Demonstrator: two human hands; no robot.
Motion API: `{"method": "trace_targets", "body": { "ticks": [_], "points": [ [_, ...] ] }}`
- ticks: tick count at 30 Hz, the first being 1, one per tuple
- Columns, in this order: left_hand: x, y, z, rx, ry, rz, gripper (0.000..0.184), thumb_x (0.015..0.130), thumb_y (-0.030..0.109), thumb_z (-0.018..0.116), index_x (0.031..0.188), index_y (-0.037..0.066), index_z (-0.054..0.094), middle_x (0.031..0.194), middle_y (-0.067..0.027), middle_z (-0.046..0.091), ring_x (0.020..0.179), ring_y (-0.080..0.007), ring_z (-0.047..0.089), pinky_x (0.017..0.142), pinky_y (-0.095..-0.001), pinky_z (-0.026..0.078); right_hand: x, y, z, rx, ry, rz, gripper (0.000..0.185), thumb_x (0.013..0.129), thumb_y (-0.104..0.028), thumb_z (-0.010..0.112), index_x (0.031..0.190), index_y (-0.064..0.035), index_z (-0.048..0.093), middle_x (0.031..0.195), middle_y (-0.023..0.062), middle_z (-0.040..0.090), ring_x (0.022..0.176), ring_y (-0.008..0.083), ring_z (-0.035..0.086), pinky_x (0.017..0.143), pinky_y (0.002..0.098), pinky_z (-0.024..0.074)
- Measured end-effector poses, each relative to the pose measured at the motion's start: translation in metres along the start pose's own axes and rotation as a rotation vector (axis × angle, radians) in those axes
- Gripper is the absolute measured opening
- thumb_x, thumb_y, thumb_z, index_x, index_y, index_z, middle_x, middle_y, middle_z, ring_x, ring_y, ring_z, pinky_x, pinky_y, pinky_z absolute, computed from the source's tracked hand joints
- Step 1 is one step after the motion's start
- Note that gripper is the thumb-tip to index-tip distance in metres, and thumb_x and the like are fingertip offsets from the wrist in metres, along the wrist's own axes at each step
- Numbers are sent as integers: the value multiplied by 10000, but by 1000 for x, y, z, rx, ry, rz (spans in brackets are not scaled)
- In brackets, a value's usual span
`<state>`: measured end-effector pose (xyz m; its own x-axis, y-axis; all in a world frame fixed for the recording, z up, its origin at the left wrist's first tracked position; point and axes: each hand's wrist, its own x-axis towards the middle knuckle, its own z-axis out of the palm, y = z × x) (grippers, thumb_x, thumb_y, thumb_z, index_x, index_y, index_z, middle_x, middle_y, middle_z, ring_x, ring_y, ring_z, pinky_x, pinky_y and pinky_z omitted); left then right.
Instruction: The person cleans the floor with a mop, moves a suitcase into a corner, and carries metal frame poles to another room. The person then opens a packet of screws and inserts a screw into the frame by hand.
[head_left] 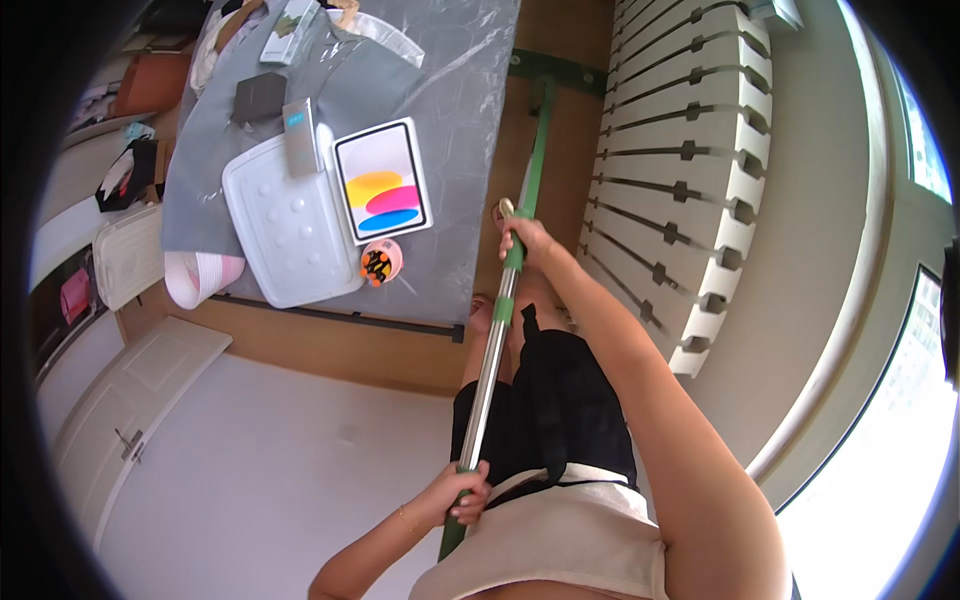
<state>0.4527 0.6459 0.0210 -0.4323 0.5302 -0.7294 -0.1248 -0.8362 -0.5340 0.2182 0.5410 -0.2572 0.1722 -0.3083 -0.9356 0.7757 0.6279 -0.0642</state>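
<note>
A long pole, silver with green sections, runs from my body down to a green mop head on the brown floor. My left hand is wrapped round the green grip at its upper end. Farther down the pole, my right hand closes round a green section beside a light-coloured knob. The pole passes between the grey-covered table and a white slatted radiator, and the mop head lies flat near the radiator's far end.
The grey table holds a white lid, a tablet box, a pink cup of orange-tipped pens and small boxes. The white radiator lines the right side. A white door is at lower left.
</note>
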Motion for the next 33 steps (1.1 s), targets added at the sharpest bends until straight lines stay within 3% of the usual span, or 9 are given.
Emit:
{"method": "trace_targets", "body": {
  "ticks": [4, 6, 12, 16, 24, 33],
  "points": [
    [-37, -85, -66, 140, 191, -82, 176, 677, 53, 459, 575, 127, 337, 421, 4, 311, 296, -81, 278, 308, -234, 222, -37, 134, -3, 135, 68, 108, 91, 691, -20, 468, 700, -31, 378, 546, 54, 384, 399, 157, 392, 412, 357, 407],
    [-54, -135, -101, 143, 204, -95, 178, 674, 56, 458, 567, 127, 335, 416, 4, 309, 292, -83, 277, 304, -236, 224, -53, 196, -10, 127, -19, 119, 77, 692, -50, 468, 694, -55, 391, 544, 37, 376, 418, 145, 401, 447, 339, 415],
    [-112, -218, -108, 135, 339, -147, 196, 657, 74, 453, 517, 124, 324, 387, 1, 297, 271, -92, 276, 282, -244, 237, -136, 287, -8, 212, 3, 290, 88, 692, -16, 449, 720, -49, 373, 547, 78, 395, 415, 195, 425, 453, 402, 446],
    [-141, -202, -64, 54, 367, -190, 212, 645, 86, 449, 484, 122, 317, 368, -1, 289, 257, -97, 275, 266, -250, 246, -150, 271, -3, 197, 20, 342, 72, 701, -9, 429, 711, -41, 365, 553, 82, 393, 418, 201, 424, 466, 408, 451],
    [-184, -154, -7, -10, 506, -274, 248, 622, 110, 442, 417, 118, 302, 331, -5, 273, 228, -109, 273, 236, -261, 263, -152, 232, 24, 325, -59, 238, 64, 714, -19, 434, 702, -33, 374, 562, 80, 407, 442, 189, 446, 471, 386, 464],
    [-227, -75, 2, 325, 613, -382, 252, 691, 161, 465, 472, 130, 344, 376, 37, 306, 266, -80, 284, 268, -220, 251, -130, 251, 66, 568, -132, 110, 77, 709, -29, 445, 701, -46, 370, 574, 54, 404, 463, 156, 444, 498, 380, 473]
  ]
}}
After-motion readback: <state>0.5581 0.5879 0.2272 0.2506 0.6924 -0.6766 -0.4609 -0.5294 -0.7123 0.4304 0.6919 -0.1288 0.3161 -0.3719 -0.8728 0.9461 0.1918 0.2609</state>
